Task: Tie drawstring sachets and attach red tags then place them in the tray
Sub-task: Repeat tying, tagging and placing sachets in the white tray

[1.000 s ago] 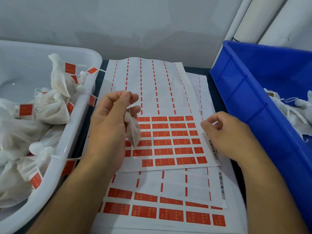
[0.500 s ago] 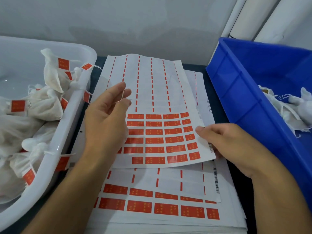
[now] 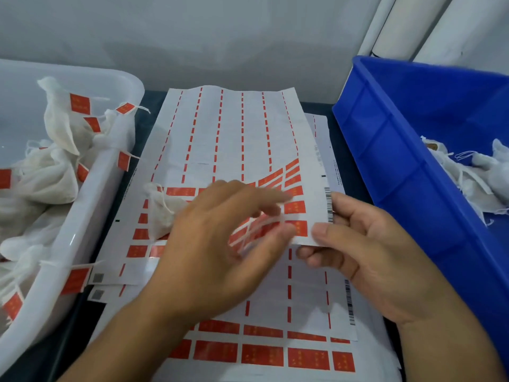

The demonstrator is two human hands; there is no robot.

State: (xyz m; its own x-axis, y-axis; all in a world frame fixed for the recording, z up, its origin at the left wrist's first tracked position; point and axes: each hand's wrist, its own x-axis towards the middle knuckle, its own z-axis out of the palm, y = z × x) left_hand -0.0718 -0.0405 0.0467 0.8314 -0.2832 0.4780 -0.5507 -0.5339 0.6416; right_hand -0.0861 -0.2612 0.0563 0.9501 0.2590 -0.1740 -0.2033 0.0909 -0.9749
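Observation:
A white sachet (image 3: 162,213) lies on the top sheet of red tags (image 3: 237,139), just left of my left hand (image 3: 220,244). That hand is spread over the sheet, its blurred fingers stretched toward the red tags (image 3: 296,208) at the right edge. I cannot tell whether it still touches the sachet's string. My right hand (image 3: 366,252) pinches the sheet's lower right edge, thumb on top and fingers underneath, and that edge is lifted and curled. The white tray (image 3: 91,194) on the left holds several tied sachets with red tags (image 3: 80,104).
A blue bin (image 3: 399,161) on the right holds untagged white sachets (image 3: 473,172). More tag sheets (image 3: 275,351) are stacked under the top one, toward me. A grey wall and white pipes stand behind.
The sachet that hung from my left hand now lies on the sheet. My left hand has moved right across the tags. My right hand has taken hold of the sheet's edge and raised it.

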